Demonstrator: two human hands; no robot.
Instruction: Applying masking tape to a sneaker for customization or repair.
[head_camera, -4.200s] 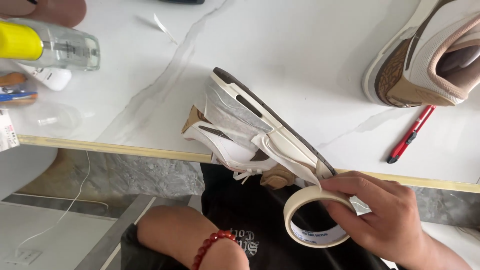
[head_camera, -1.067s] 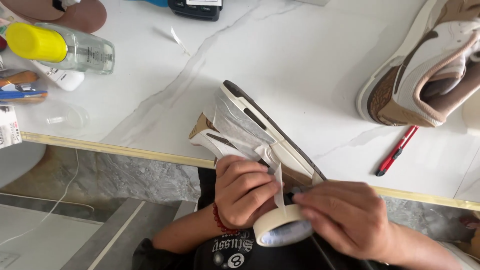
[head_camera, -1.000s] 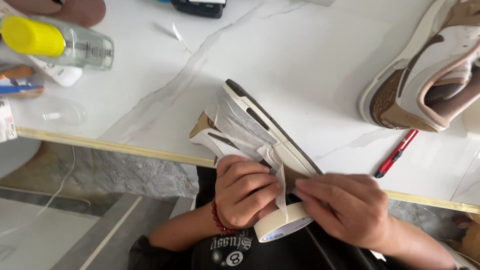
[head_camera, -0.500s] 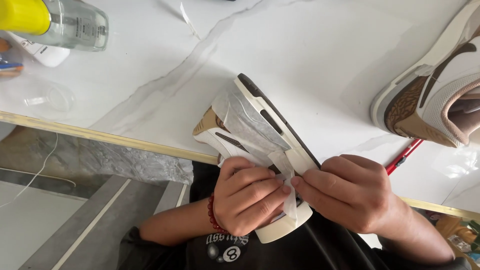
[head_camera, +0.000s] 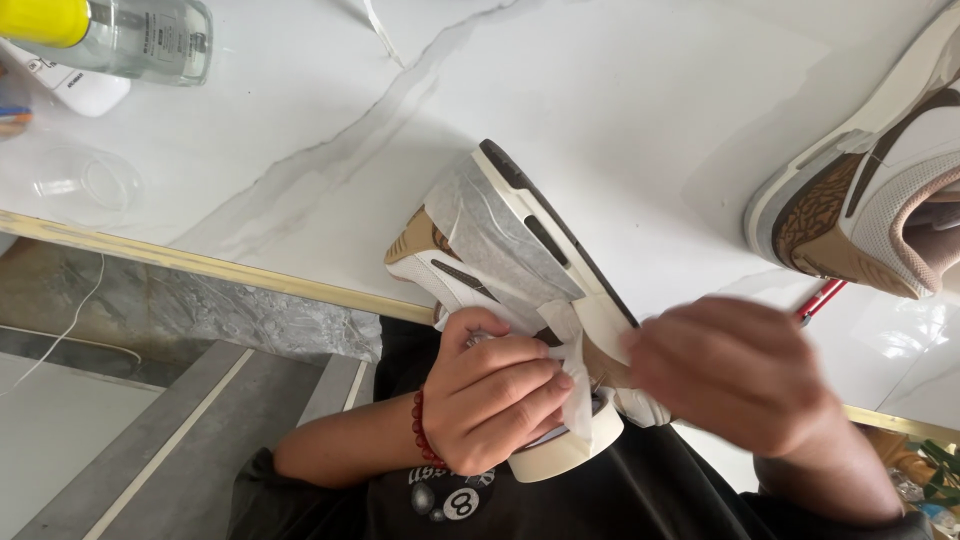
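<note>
Shoe (head_camera: 500, 250), part-wrapped in masking tape, lies on its side at the worktop (head_camera: 620, 90) edge, long axis diagonal, one end up-left, the other under the hands. Probably light, stiff-soled, soft-sided; best held by the sole. Left hand (head_camera: 495, 400) fingers grasp the tape roll (head_camera: 570, 450); right hand (head_camera: 735, 375) blurred, grip unclear.

The left hand (head_camera: 495, 395) holds a tape roll (head_camera: 570, 450) against a shoe (head_camera: 510, 250); the right hand (head_camera: 740, 375) presses tape on it.
</note>
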